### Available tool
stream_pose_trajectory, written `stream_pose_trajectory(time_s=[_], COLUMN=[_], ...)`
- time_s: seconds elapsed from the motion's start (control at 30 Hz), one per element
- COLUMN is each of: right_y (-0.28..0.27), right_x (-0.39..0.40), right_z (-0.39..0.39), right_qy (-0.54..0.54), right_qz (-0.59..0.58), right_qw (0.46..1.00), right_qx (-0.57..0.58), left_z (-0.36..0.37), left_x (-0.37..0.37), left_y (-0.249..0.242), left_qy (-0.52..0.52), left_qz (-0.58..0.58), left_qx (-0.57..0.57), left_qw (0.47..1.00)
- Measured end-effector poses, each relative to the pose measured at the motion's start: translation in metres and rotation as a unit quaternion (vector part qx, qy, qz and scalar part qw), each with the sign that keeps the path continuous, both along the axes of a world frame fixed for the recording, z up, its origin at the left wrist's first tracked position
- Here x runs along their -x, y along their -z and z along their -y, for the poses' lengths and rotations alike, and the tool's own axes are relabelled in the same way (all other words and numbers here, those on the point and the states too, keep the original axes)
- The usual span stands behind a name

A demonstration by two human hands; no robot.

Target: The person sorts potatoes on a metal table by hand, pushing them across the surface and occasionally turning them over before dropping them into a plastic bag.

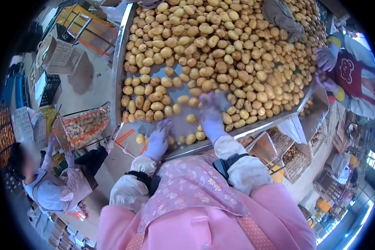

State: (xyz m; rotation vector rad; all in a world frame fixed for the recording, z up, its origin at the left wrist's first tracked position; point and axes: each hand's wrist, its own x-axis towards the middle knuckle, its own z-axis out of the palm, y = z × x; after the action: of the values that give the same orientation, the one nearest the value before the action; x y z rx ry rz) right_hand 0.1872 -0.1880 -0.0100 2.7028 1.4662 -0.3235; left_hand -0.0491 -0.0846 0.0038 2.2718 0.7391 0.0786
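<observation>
Round yellow-brown potatoes [204, 46] cover much of a metal sorting table [177, 89] in front of me. I wear pale purple gloves. My left hand [157, 141] is over the table's near edge, fingers stretched toward a small group of potatoes [149, 116] and apparently gripping none. To its right, my right hand [211, 118] reaches further in, its fingers extended but blurred by motion, close below a potato [207, 86]. A few loose potatoes [191, 118] lie on the surface between my hands.
Grey cloth [283, 18] lies on the pile. At right, a co-worker's gloved hands [327, 58] are by the table's edge. At left, another person [56, 179] works beside a mesh bag of potatoes [85, 127]. Crates [64, 57] stand on the floor, and a box [291, 162] sits below right.
</observation>
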Motion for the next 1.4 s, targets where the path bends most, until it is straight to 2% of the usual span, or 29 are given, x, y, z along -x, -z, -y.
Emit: stream_pose_trajectory(time_s=[0.03, 0.07, 0.1, 0.17, 0.23, 0.27, 0.3, 0.33, 0.4, 0.43, 0.47, 0.53, 0.57, 0.7, 0.77, 0.83, 0.9, 0.93, 1.0, 1.03, 1.1, 1.13, 1.2, 1.23, 1.27, 1.3, 1.33, 1.37, 1.4], right_y=[-0.014, -0.022, -0.019, -0.005, -0.023, -0.025, -0.024, -0.019, 0.006, -0.008, -0.008, -0.011, -0.025, -0.059, -0.086, -0.042, -0.031, -0.031, -0.034, -0.025, -0.007, -0.008, -0.020, -0.053, -0.049, -0.043, -0.040, -0.048, -0.061], right_x=[-0.002, -0.012, -0.030, -0.084, -0.124, -0.120, -0.104, -0.085, -0.041, -0.029, -0.028, -0.046, -0.055, -0.055, -0.033, 0.004, 0.027, 0.033, 0.049, 0.065, 0.090, 0.085, 0.066, 0.059, 0.058, 0.058, 0.061, 0.066, 0.070], right_z=[0.002, 0.009, 0.019, 0.023, -0.006, -0.026, -0.058, -0.088, -0.126, -0.125, -0.115, -0.082, -0.064, 0.006, 0.008, 0.025, 0.008, -0.003, -0.020, -0.027, -0.034, -0.027, -0.011, -0.016, -0.005, 0.010, 0.023, 0.029, 0.033], right_qy=[-0.122, -0.240, -0.246, -0.250, -0.285, -0.288, -0.154, -0.018, -0.040, -0.083, -0.078, -0.246, -0.271, -0.190, -0.173, -0.322, -0.480, -0.482, -0.539, -0.540, -0.387, -0.384, -0.349, -0.277, -0.276, 0.011, 0.296, 0.299, 0.332], right_qz=[-0.103, -0.204, -0.208, -0.117, -0.066, -0.071, -0.151, -0.224, -0.137, -0.065, -0.068, -0.132, -0.117, -0.104, -0.122, -0.212, -0.302, -0.299, -0.253, -0.251, -0.155, -0.150, -0.149, -0.200, -0.198, -0.541, -0.755, -0.753, -0.761], right_qw=[0.987, 0.949, 0.947, 0.961, 0.956, 0.955, 0.976, 0.973, 0.955, 0.982, 0.982, 0.956, 0.948, 0.972, 0.977, 0.905, 0.807, 0.806, 0.802, 0.802, 0.878, 0.881, 0.906, 0.923, 0.924, 0.841, 0.559, 0.559, 0.509], right_qx=[-0.011, -0.022, -0.018, -0.003, 0.004, 0.008, -0.017, -0.042, -0.260, -0.159, -0.157, -0.089, -0.115, -0.091, 0.029, -0.179, -0.164, -0.167, 0.050, 0.046, 0.235, 0.234, 0.188, 0.175, 0.176, 0.001, -0.174, -0.176, -0.229], left_z=[-0.007, -0.009, -0.005, -0.013, -0.024, -0.032, -0.039, -0.040, -0.035, -0.035, -0.034, -0.028, -0.026, -0.009, -0.001, 0.010, 0.017, 0.021, 0.024, 0.021, 0.014, 0.013, 0.010, 0.008, 0.011, 0.016, 0.024, 0.035, 0.046], left_x=[0.001, 0.014, 0.036, 0.056, 0.047, 0.041, 0.032, 0.029, 0.029, 0.024, 0.023, 0.020, 0.019, 0.033, 0.045, 0.059, 0.068, 0.071, 0.079, 0.079, 0.083, 0.085, 0.085, 0.071, 0.056, 0.038, 0.019, 0.001, -0.011], left_y=[-0.008, -0.004, 0.005, 0.007, -0.013, -0.024, -0.028, -0.023, -0.012, -0.019, -0.024, -0.030, -0.033, -0.037, -0.044, -0.049, -0.047, -0.042, -0.038, -0.036, -0.028, -0.024, -0.018, -0.033, -0.049, -0.065, -0.073, -0.077, -0.077], left_qy=[0.006, 0.003, 0.002, 0.028, 0.037, 0.064, 0.064, 0.058, -0.082, -0.091, -0.088, -0.124, -0.122, -0.177, -0.193, -0.175, -0.160, -0.193, -0.225, -0.304, -0.419, -0.414, -0.494, -0.492, -0.457, -0.422, -0.338, -0.249, -0.086], left_qz=[0.012, 0.007, -0.004, -0.015, -0.053, -0.090, -0.070, -0.071, -0.074, -0.068, -0.072, -0.117, -0.115, -0.055, -0.067, -0.090, -0.113, -0.075, -0.038, -0.024, 0.058, 0.063, 0.111, 0.115, 0.110, 0.105, 0.126, 0.144, 0.117], left_qx=[0.026, 0.028, 0.004, -0.041, 0.001, 0.044, 0.040, 0.042, 0.125, 0.121, 0.123, 0.131, 0.133, 0.097, 0.096, 0.098, 0.097, 0.083, 0.064, 0.150, 0.303, 0.303, 0.388, 0.389, 0.383, 0.376, 0.405, 0.431, 0.343], left_qw=[1.000, 1.000, 1.000, 0.999, 0.998, 0.993, 0.995, 0.995, 0.986, 0.986, 0.986, 0.977, 0.977, 0.978, 0.974, 0.976, 0.976, 0.975, 0.972, 0.941, 0.854, 0.856, 0.770, 0.770, 0.795, 0.818, 0.840, 0.855, 0.928])
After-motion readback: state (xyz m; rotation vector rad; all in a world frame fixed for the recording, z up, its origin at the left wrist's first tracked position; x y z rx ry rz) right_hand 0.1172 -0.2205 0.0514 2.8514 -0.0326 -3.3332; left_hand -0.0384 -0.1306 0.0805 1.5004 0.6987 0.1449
